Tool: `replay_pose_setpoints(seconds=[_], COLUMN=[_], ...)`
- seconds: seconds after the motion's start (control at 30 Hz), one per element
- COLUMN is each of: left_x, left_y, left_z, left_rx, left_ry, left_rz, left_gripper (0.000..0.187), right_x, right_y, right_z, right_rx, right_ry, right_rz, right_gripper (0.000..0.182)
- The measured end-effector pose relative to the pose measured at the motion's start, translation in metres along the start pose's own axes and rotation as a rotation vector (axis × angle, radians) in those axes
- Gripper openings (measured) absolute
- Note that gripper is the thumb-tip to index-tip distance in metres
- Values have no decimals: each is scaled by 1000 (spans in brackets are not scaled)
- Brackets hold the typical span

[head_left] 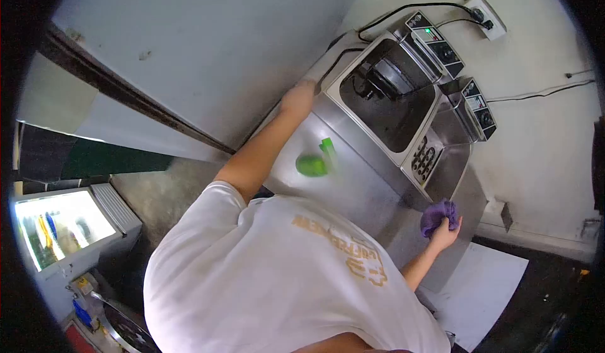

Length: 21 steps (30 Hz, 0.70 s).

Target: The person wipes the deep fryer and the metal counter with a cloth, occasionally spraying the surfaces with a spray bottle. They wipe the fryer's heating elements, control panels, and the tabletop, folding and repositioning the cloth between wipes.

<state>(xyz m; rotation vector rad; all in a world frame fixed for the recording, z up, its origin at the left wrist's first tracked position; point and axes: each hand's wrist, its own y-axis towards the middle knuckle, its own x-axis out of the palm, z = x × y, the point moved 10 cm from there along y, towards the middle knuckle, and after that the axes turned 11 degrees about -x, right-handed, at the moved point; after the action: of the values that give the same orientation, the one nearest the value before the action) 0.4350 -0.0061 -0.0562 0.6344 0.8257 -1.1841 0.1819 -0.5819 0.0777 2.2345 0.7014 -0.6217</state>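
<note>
My right hand grips a bunched purple cloth beside the near right corner of the steel double fryer. My left hand is at the fryer's far left corner, close to the wall panel and a black cord; its fingers are hidden. A green spray bottle lies on the steel counter between my arms. The fryer's larger tank holds a dark metal part, and a perforated plate shows in the smaller one.
Two control boxes sit at the fryer's back, one with a green light. Black cords run up to a wall socket. A grey panel rises at the left. Below the counter on the right is a white board; a lit display cooler stands lower left.
</note>
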Motion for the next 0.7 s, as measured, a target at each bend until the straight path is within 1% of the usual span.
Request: replay_pose_setpoints(seconds=[0.03,0.1,0.13,0.17,0.2,0.23,0.27,0.3,0.37,0.53,0.6,0.7], left_x=[-5,-17,-16,-12,-13,-15,-17,-17,-18,-25,-23,-19], left_y=[-3,-6,-3,-1,1,2,2,1,1,-9,-10,-9], left_z=[6,17,17,15,15,14,13,14,19,24,21,16], left_rx=[21,44,-6,-58,-58,-54,-49,-48,-16,-27,-16,-7], left_ry=[8,21,60,98,101,101,103,110,165,176,201,175], left_rz=[16,29,-68,-162,-157,-145,-134,-133,-115,-112,-102,-62], left_gripper=[22,22,28,36,36,38,40,40,41,41,40,41], right_x=[-5,1,9,11,25,39,39,43,43,43,39,41], right_y=[6,11,9,8,-1,-14,-18,-25,-23,-22,-18,-19], right_z=[30,101,114,121,128,118,96,99,97,100,100,103], right_rx=[6,154,222,224,294,365,269,274,158,124,71,101], right_ry=[0,26,80,84,191,298,288,293,297,299,156,226], right_rz=[1,-87,-170,-171,-232,-294,-280,-281,-190,-180,-195,-171], right_gripper=[57,45,35,35,33,31,24,24,24,23,23,23])
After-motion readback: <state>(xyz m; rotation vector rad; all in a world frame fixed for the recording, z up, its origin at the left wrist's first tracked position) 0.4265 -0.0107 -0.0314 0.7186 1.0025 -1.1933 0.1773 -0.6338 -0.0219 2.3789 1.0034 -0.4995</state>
